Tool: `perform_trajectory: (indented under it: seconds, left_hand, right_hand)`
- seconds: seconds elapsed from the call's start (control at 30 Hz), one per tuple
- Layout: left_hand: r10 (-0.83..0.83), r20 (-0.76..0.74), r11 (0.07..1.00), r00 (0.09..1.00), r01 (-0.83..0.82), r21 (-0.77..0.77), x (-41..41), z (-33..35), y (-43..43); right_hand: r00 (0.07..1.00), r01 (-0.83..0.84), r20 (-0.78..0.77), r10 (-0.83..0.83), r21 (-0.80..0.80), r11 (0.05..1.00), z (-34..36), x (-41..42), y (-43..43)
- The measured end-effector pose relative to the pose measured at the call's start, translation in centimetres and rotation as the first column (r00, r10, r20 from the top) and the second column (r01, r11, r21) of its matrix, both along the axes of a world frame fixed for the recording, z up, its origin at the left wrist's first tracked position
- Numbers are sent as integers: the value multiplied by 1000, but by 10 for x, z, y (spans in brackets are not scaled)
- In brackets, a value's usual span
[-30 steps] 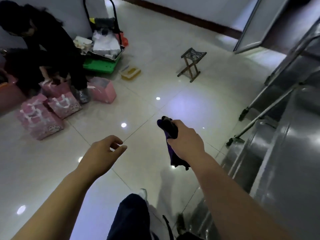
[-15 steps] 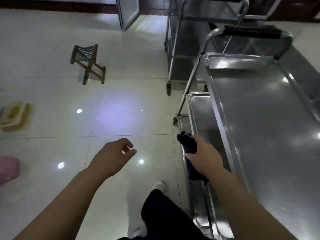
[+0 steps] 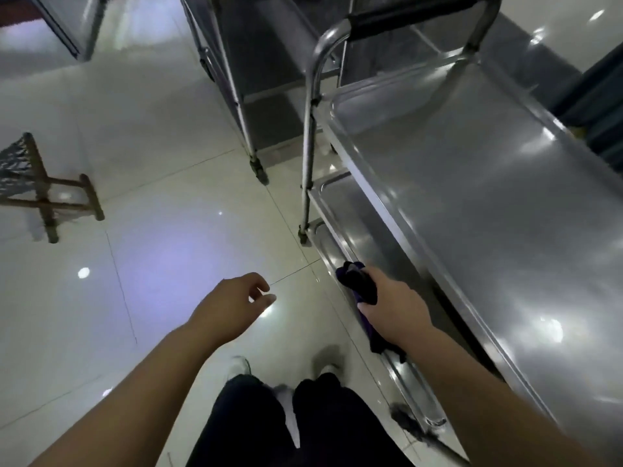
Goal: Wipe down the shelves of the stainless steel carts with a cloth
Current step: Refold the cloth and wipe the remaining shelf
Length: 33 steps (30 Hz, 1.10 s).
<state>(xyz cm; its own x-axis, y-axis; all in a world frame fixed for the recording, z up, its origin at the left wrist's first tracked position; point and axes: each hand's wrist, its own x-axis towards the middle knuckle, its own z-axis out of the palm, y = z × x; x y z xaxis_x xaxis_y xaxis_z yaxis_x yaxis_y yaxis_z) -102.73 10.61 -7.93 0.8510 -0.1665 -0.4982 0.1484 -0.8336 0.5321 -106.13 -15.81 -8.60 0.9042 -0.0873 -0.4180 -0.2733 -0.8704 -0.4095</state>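
A stainless steel cart (image 3: 472, 203) with three stacked shelves stands at the right, its black-padded handle (image 3: 404, 18) at the far end. My right hand (image 3: 394, 308) grips a dark purple cloth (image 3: 357, 284) bunched in its fist, held above the left edge of the cart's lower shelves. The cloth's tail hangs below the wrist. My left hand (image 3: 232, 308) hovers over the floor left of the cart, fingers loosely curled and holding nothing. A second steel cart (image 3: 256, 62) stands behind the first.
Glossy white floor tiles (image 3: 151, 163) spread to the left. A small wooden folding stool (image 3: 37, 183) stands at the left edge. A door frame (image 3: 67, 25) shows at the top left. My dark trousers and white shoes (image 3: 286, 399) are at the bottom.
My view has swung right from the open floor and the person with pink bags onto the carts. The cloth in my right hand has come over the near cart's lower shelves.
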Motion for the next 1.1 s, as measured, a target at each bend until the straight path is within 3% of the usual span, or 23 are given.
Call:
perform_trajectory:
  seconds: [0.17,0.43,0.7,1.1]
  left_hand:
    - [-256,-74,965,964,260,44,92,-45,14]
    - [-623,-72,774,779,627,90,223,-123,37]
    - [-645,-40,763,763,646,32,254,-265,20]
    - [-618,78,785,782,620,1,273,-500,-24]
  right_hand:
    - [986,158,-53,-157,12,987,-37,41,27]
    - [863,503,-47,-503,-12,864,-111,89,92]
    - [776,630,-56,-628,46,775,-243,85,116]
    - [748,661,91,-657,-24,750,-488,72,87]
